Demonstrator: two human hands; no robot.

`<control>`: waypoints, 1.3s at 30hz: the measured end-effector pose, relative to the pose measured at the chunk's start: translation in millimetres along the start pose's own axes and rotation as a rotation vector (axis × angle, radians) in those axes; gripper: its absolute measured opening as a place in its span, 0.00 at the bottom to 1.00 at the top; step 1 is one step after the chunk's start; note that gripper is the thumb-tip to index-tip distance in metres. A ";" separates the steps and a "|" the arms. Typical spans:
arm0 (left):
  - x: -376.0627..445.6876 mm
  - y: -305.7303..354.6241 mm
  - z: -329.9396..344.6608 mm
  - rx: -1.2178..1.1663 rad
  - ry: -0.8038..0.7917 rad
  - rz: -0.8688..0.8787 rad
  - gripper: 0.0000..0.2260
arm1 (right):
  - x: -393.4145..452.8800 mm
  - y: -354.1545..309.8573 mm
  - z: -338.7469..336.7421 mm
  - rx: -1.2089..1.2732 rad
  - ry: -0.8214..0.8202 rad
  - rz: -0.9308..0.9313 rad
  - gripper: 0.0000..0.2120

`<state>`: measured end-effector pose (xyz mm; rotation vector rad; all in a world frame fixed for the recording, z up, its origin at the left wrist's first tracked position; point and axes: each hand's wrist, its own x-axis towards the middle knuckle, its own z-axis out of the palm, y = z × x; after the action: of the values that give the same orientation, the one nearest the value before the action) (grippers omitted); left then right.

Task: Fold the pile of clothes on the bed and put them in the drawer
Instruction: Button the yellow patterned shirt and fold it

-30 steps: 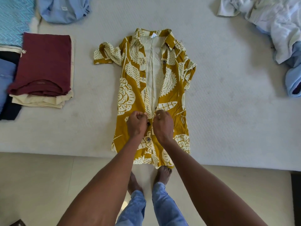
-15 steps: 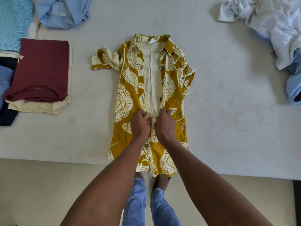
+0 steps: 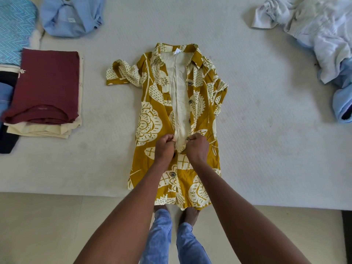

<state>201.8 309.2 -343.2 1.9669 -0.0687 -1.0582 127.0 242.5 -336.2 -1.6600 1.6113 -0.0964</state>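
On the bed (image 3: pixel 266 149), both hands pinch the mustard shirt (image 3: pixel 152 103) plackets, left hand (image 3: pixel 165 147), right hand (image 3: pixel 197 147), fingertips hidden beneath curled knuckles, hem overhanging the edge.

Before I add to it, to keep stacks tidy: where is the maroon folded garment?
On the bed's left side, atop a cream garment.

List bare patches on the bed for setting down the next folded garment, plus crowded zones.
Free: bed between yellow shirt and unfolded pile; narrower strip between shirt and maroon stack; top centre beyond the collar. Crowded: left edge with folded stacks and blue shirt, top right corner. Left hand and right hand pinch the placket.
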 end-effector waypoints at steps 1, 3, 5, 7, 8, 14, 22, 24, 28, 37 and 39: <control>1.2 1.0 -2.3 -0.015 -0.025 -0.025 0.08 | 0.9 0.4 0.5 0.020 0.006 0.028 0.09; 2.7 3.9 -7.3 -0.068 -0.064 -0.074 0.09 | 1.0 0.7 1.7 0.035 0.012 0.069 0.07; 3.2 6.2 -12.8 -0.154 -0.105 -0.102 0.08 | -1.0 -1.3 2.9 0.023 0.010 0.076 0.04; 3.8 7.4 -17.8 -0.215 -0.145 -0.125 0.04 | -3.2 -2.6 5.8 -0.018 -0.007 0.034 0.04; 4.0 7.9 -19.6 -0.227 -0.162 -0.133 0.03 | -4.5 -3.8 6.3 -0.030 -0.010 0.008 0.04; 9.4 2.3 -21.8 -0.301 -0.186 -0.140 0.05 | -3.8 -8.2 12.5 0.108 -0.029 -0.153 0.10; 11.8 -2.9 -25.8 -0.376 -0.204 -0.149 0.05 | -1.8 -6.5 19.4 0.224 -0.053 -0.141 0.11; 11.0 -3.9 -25.1 -0.382 -0.175 -0.147 0.04 | -2.7 -4.6 21.3 0.233 -0.037 -0.137 0.11; 10.1 -3.3 -23.5 -0.383 -0.152 -0.139 0.03 | -2.0 -4.2 22.5 0.245 -0.016 -0.130 0.11; 9.2 -2.8 -24.7 -0.409 -0.125 -0.153 0.04 | -0.2 -9.6 24.4 0.212 -0.017 -0.128 0.12; 11.7 -0.1 -27.4 -0.440 -0.179 -0.187 0.06 | 2.8 -9.3 21.8 0.217 -0.027 -0.120 0.11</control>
<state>228.3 322.7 -344.0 1.5008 0.2370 -1.2486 147.2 249.3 -346.8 -1.5813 1.4269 -0.2984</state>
